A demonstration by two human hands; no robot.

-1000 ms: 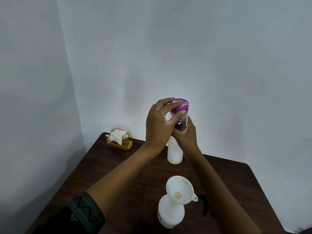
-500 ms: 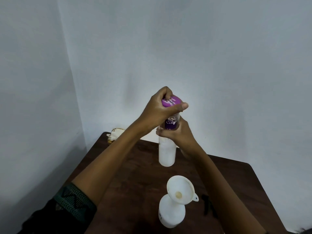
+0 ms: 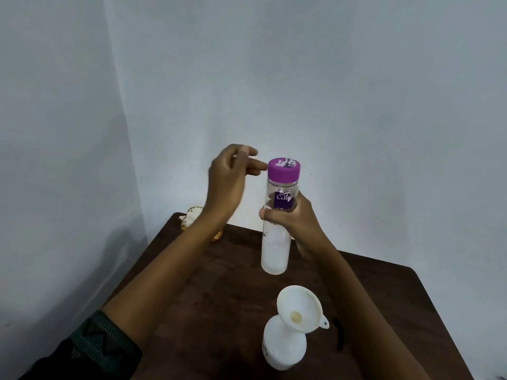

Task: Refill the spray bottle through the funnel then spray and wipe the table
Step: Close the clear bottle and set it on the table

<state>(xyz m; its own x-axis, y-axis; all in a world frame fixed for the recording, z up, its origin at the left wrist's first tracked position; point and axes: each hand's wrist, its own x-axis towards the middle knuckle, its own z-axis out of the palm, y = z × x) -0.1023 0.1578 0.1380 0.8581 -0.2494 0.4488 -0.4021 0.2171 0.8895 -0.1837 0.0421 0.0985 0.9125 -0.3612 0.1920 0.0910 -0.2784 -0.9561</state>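
Observation:
My right hand [image 3: 290, 218] grips a tall clear bottle [image 3: 275, 248] around its middle and holds it upright above the table. The bottle has a purple cap [image 3: 284, 170] on top and white liquid in its lower half. My left hand [image 3: 230, 176] hovers just left of the cap, fingers loosely bent, holding nothing. Near the front of the dark wooden table [image 3: 214, 292] stands the white spray bottle [image 3: 284, 346] without its head, and a white funnel [image 3: 299, 308] sits in its neck.
A small gold wire basket [image 3: 192, 218] with white cloth in it sits at the table's far left corner, partly hidden by my left arm. A black object [image 3: 340, 335], perhaps the sprayer head, lies right of the spray bottle. White walls close in behind and on the left.
My left hand has come off the purple cap and moved to the left. The cap stays on the bottle, which my right hand still holds.

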